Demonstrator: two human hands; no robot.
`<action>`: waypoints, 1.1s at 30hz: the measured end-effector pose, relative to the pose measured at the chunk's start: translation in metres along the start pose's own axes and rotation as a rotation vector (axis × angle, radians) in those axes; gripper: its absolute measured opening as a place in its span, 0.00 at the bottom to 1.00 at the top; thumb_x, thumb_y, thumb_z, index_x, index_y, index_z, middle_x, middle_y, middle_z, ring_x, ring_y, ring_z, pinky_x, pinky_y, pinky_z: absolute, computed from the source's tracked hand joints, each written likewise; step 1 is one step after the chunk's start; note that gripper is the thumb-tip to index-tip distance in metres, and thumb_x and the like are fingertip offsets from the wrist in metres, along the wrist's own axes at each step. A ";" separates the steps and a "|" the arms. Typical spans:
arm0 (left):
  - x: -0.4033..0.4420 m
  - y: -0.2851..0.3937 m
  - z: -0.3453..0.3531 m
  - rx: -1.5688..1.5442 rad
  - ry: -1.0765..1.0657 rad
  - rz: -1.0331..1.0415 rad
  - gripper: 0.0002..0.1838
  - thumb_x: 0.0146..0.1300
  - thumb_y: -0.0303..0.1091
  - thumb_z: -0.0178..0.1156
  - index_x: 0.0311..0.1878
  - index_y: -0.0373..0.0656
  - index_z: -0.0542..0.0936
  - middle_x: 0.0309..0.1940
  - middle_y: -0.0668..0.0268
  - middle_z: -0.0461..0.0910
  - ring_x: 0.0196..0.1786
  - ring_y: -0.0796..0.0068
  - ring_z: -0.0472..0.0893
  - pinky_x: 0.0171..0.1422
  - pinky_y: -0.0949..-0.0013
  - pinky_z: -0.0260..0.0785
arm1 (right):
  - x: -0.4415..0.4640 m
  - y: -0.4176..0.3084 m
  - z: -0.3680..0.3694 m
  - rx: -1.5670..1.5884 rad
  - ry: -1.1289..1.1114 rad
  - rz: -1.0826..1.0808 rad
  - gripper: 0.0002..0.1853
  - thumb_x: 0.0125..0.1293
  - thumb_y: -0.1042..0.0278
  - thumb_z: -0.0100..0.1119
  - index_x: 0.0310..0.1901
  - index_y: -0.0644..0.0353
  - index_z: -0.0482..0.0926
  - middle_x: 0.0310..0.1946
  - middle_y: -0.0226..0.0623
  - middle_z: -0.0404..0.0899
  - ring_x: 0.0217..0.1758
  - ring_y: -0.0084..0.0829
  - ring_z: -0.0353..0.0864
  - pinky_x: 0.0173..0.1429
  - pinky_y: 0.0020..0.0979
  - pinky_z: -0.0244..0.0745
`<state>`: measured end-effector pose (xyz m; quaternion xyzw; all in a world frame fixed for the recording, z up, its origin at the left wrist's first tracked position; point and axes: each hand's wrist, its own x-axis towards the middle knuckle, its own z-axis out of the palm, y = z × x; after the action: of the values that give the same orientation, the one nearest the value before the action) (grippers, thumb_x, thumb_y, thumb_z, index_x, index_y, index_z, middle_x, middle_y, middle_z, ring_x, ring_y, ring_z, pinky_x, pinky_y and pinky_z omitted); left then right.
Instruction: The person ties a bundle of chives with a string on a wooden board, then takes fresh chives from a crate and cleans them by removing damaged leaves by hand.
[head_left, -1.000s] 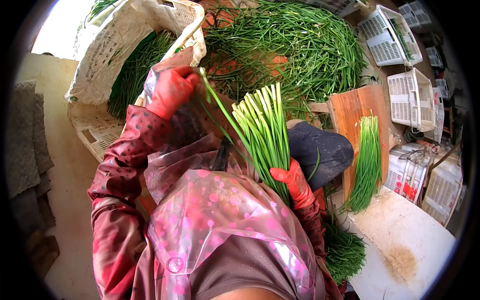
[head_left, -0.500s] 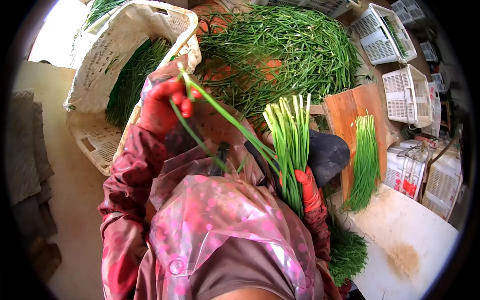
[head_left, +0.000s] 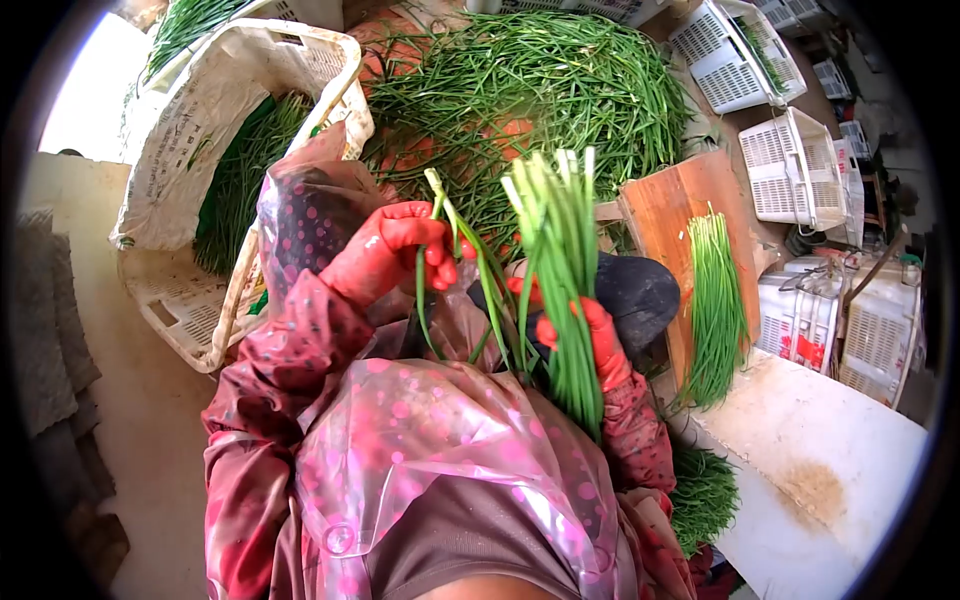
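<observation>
My left hand [head_left: 395, 250], in a red rubber glove, pinches a few loose chive stalks [head_left: 487, 280] near their pale ends; the leaves trail down towards my lap. Beside it, my right hand [head_left: 590, 335], also gloved in red, is wrapped round a thick bunch of chives [head_left: 563, 260], pale cut ends up and green leaves hanging down. Some fingers are hidden behind the bunch. To the right, another bunch of chives [head_left: 715, 310] lies on a wooden board [head_left: 655, 215], its leaf tips reaching a white board [head_left: 790, 420].
A large heap of loose chives [head_left: 590, 80] covers the floor ahead. At my left stands a lined white basket [head_left: 215, 330] with chives inside. White plastic crates [head_left: 790, 175] line the right side. More chives [head_left: 703, 500] lie low by my right sleeve.
My left hand has come down and right, bringing its chive stalks close to the bunch. My right hand has shifted slightly up and left with the bunch. The whole view has shifted a little.
</observation>
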<state>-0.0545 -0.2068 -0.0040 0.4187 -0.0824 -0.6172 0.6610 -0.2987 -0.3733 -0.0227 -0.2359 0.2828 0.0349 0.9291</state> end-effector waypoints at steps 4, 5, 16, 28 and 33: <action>0.010 -0.004 0.004 -0.024 -0.006 0.034 0.09 0.63 0.30 0.54 0.28 0.38 0.74 0.35 0.52 0.83 0.26 0.65 0.81 0.36 0.65 0.76 | 0.014 0.019 0.016 -0.027 -0.084 0.010 0.30 0.62 0.49 0.63 0.58 0.65 0.75 0.48 0.40 0.81 0.31 0.23 0.80 0.37 0.25 0.78; 0.009 -0.001 0.004 -0.015 0.030 0.035 0.10 0.63 0.31 0.54 0.27 0.38 0.75 0.35 0.53 0.83 0.25 0.66 0.81 0.35 0.66 0.76 | 0.017 0.024 0.012 -0.042 -0.072 0.029 0.30 0.62 0.48 0.62 0.57 0.65 0.75 0.43 0.39 0.83 0.31 0.23 0.80 0.36 0.26 0.77; 0.002 0.022 0.002 0.181 0.042 -0.026 0.09 0.63 0.32 0.62 0.43 0.40 0.75 0.27 0.64 0.81 0.19 0.74 0.77 0.27 0.74 0.72 | 0.037 -0.021 0.045 -0.410 -0.039 -0.026 0.27 0.60 0.54 0.63 0.57 0.62 0.75 0.44 0.34 0.81 0.38 0.25 0.80 0.44 0.26 0.77; -0.012 0.024 -0.013 0.086 0.034 0.017 0.08 0.66 0.35 0.60 0.41 0.41 0.74 0.26 0.65 0.80 0.15 0.79 0.71 0.22 0.74 0.69 | 0.054 -0.003 0.059 -0.392 -0.197 -0.022 0.34 0.57 0.51 0.65 0.62 0.63 0.71 0.53 0.37 0.78 0.53 0.32 0.79 0.59 0.32 0.73; -0.019 0.022 -0.017 0.138 0.074 -0.012 0.09 0.67 0.35 0.60 0.42 0.41 0.74 0.25 0.65 0.80 0.14 0.80 0.70 0.21 0.76 0.67 | 0.045 0.006 0.078 -0.259 -0.147 0.127 0.45 0.51 0.46 0.69 0.67 0.62 0.65 0.58 0.36 0.75 0.50 0.29 0.81 0.43 0.25 0.79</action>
<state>-0.0316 -0.1848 0.0071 0.4864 -0.0977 -0.5979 0.6296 -0.2226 -0.3356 0.0072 -0.3320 0.2215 0.1469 0.9051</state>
